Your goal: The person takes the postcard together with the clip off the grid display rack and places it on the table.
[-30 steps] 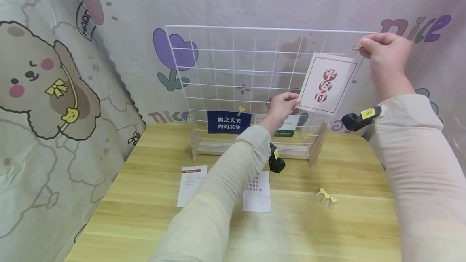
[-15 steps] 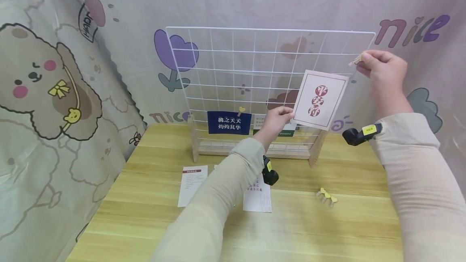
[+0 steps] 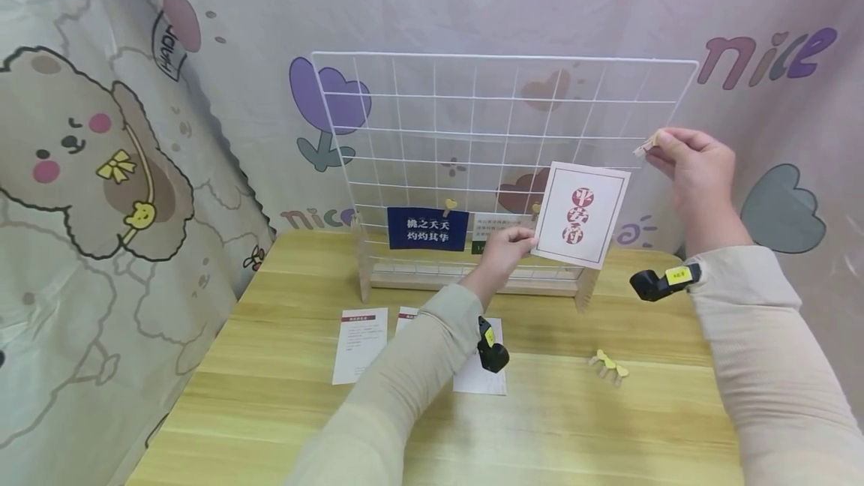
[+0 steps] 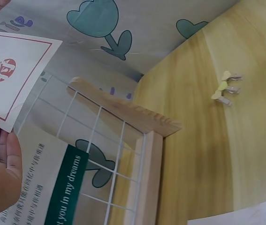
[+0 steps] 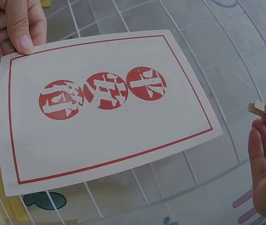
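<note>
My left hand (image 3: 505, 252) pinches the lower left corner of a white card (image 3: 601, 197) with a red border and three red round characters. The card is held in front of a white wire grid panel (image 3: 418, 111), near its lower right part. In the right wrist view the left thumb lies on the card's edge. My right hand (image 3: 698, 171) is raised to the right of the card, apart from it. Between its thumb and fingers it pinches a small wooden clothespin (image 5: 262, 110) with a yellow piece on it.
A dark blue card (image 3: 428, 229) and a white-and-green card (image 4: 53, 178) hang low on the grid, clipped with yellow-heart clothespins. Wooden feet (image 3: 362, 261) support the grid. Several clothespins (image 3: 609, 367) lie on the table at right. Paper cards (image 3: 360, 347) lie at left front. A printed curtain stands behind.
Both hands have moved down and a little to the left. The red-bordered card has come down with the left hand, and the clothespin with the right.
</note>
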Motion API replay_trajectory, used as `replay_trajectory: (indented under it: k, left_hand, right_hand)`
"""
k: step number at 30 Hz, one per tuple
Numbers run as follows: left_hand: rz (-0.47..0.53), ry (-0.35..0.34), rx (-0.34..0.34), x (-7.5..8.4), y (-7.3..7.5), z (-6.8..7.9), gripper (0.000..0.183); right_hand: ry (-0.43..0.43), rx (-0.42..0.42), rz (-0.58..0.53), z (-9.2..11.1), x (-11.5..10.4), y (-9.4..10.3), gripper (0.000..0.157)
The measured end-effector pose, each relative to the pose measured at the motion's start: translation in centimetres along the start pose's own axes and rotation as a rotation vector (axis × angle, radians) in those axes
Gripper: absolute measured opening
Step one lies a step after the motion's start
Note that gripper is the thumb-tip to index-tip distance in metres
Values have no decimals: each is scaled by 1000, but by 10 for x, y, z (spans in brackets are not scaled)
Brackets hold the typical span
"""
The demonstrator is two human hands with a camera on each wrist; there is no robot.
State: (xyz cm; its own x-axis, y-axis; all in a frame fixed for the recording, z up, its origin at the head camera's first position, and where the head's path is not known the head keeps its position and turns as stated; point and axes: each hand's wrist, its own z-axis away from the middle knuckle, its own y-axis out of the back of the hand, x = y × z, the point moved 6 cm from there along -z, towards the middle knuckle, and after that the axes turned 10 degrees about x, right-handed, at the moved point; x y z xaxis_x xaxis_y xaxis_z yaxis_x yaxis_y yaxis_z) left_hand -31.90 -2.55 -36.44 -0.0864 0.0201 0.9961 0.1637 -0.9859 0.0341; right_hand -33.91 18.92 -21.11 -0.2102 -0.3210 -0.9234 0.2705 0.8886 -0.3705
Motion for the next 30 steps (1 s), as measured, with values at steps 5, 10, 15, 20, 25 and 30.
replay_trajectory:
  k: [5, 10, 15, 20, 25, 30]
  left_hand:
    - [-1, -3, -10, -10, 2, 4, 13]
    - [-8, 25, -7, -21, 6, 8, 14]
    - [-16, 68, 4, -33, 11, 11, 14]
    - [-2, 88, 23, -46, 14, 15, 16]
    - [18, 104, 43, -59, 15, 20, 16]
    - [38, 117, 46, -69, 16, 23, 14]
  right_hand:
    - [-4, -18, 19, 5, 13, 6, 28]
    - [-11, -24, 69, 10, 26, 15, 30]
    - [-16, -25, 84, 15, 39, 22, 27]
    - [-23, -47, 37, 19, 52, 30, 21]
    - [-62, -53, 19, 25, 67, 37, 18]
    - [-99, -68, -60, 26, 84, 46, 8]
